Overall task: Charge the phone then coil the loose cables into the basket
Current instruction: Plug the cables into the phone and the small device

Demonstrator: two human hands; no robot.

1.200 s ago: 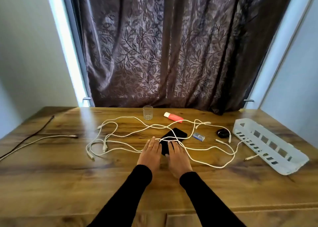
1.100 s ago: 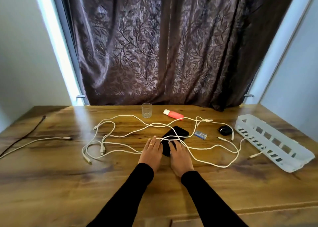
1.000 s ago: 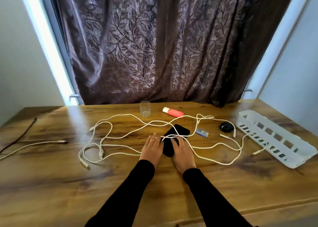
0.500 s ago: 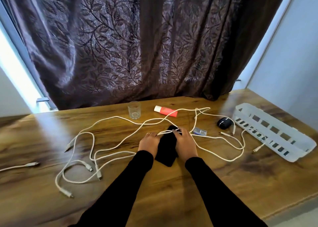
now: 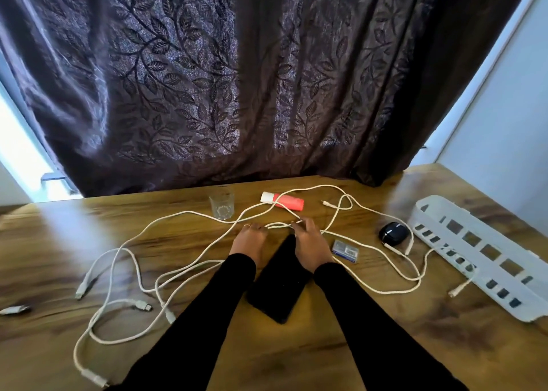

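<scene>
Now, on the left of the wooden counter (image 5: 59,242) the white cables (image 5: 124,275) lie loose. Both hands meet at the middle: the left hand (image 5: 247,244) and the right hand (image 5: 311,248) each pinch one white strand with the fingers. Between the wrists lies the black phone (image 5: 278,287), flat. At the far right stands the white basket (image 5: 486,257), with no cable inside.

near table edge (image 5: 296,358) lay bare | white cables (image 5: 184,269) sprawled centre and left | glass (image 5: 221,203), tube (image 5: 283,201) blocked back | basket (image 5: 486,260) lined right
</scene>
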